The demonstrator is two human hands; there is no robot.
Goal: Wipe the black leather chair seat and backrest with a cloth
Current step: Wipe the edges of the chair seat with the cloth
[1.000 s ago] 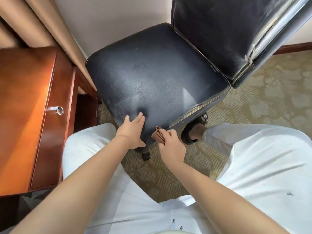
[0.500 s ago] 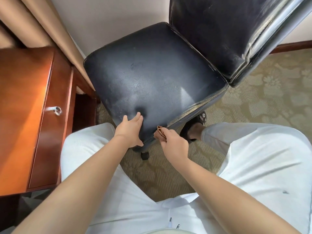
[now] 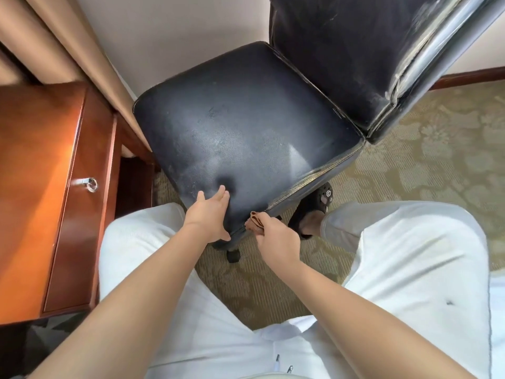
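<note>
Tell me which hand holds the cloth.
The right hand grips the brown cloth at the seat's front edge; the left hand rests bare on top.

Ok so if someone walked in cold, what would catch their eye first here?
The black leather seat fills the middle, scuffed and dusty, its backrest rising at upper right. At its near corner the left hand lies flat on the leather while the right hand pinches a brown cloth against the edge. A reddish wooden desk stands to the left.

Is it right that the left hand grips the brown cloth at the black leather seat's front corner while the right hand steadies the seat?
Not quite: the sides are swapped. In the head view, the right hand grips the brown cloth at the corner, and the left hand steadies the black leather seat.
</note>
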